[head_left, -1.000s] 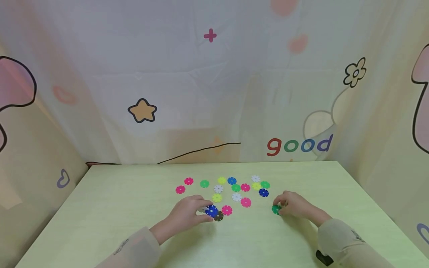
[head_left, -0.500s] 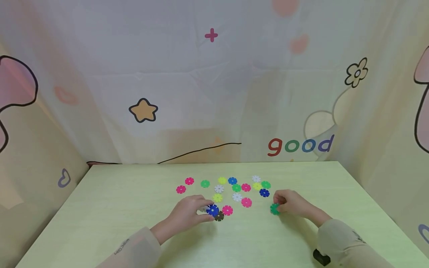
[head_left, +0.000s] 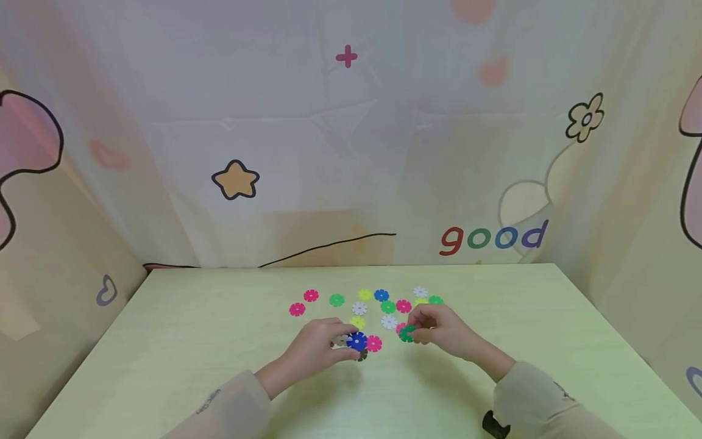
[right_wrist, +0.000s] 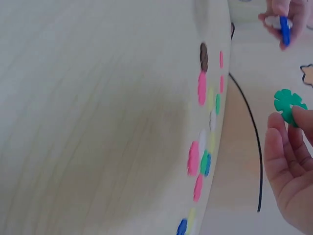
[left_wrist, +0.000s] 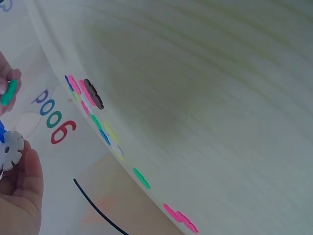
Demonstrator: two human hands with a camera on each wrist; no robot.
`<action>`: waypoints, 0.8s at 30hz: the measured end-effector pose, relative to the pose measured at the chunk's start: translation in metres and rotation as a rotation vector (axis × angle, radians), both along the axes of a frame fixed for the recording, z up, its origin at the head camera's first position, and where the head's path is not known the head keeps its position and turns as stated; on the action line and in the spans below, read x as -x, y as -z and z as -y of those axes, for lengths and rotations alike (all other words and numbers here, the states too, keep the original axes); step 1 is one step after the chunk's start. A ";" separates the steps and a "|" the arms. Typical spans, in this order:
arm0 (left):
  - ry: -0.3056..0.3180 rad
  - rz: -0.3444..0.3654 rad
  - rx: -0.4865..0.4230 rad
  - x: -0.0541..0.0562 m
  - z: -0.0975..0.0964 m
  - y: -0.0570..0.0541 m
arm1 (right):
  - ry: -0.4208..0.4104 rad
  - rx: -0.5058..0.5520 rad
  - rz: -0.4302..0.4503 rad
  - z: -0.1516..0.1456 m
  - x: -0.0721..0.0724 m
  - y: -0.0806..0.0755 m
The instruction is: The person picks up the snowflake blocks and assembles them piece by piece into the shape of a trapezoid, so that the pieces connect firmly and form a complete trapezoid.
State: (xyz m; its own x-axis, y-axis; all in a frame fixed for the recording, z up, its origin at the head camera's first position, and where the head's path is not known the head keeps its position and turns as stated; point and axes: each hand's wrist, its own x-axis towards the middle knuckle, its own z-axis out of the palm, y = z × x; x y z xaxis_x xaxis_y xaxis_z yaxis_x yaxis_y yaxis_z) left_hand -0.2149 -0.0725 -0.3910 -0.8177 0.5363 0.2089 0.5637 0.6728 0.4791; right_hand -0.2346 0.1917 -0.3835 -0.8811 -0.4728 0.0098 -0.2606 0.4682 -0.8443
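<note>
My left hand (head_left: 315,346) holds a blue snowflake disc (head_left: 357,341) joined to a white snowflake disc (left_wrist: 11,151), between thumb and fingers. The two discs stand at an angle to each other in the right wrist view. A green snowflake disc (right_wrist: 288,103) is pinched by its edge between the thumb and fingers of my right hand (head_left: 446,329). Both hands are raised over the table, the green disc a short way right of the joined pair. Behind the left hand's discs lie a pink disc (head_left: 375,344) and a partly covered brown disc (head_left: 363,354).
Several more snowflake discs are scattered flat on the pale table (head_left: 208,353), among them a light green disc (head_left: 337,300) and a pink disc (head_left: 297,309). My right hand overlaps some at the right. A printed curtain (head_left: 307,152) hangs behind the table.
My right hand has brought the green disc leftward, close to the left hand. The left hand, still holding the blue and white discs, has shifted slightly right and up.
</note>
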 end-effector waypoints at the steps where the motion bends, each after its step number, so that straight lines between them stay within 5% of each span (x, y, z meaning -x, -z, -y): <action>1: 0.003 0.000 -0.008 0.000 0.000 0.000 | -0.004 0.018 0.002 0.004 -0.002 -0.001; 17: 0.012 0.035 -0.060 -0.001 -0.004 -0.002 | -0.047 0.085 0.008 0.040 -0.016 -0.008; 24: 0.039 0.023 -0.071 -0.003 -0.005 -0.003 | -0.046 0.047 -0.053 0.045 -0.019 -0.007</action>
State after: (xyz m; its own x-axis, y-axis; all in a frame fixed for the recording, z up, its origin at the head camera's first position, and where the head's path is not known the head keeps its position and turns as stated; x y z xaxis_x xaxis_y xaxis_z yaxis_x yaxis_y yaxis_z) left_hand -0.2120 -0.0679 -0.3881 -0.8012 0.5527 0.2293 0.5775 0.6140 0.5381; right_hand -0.2156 0.1464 -0.3761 -0.8560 -0.5109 0.0792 -0.3261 0.4147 -0.8495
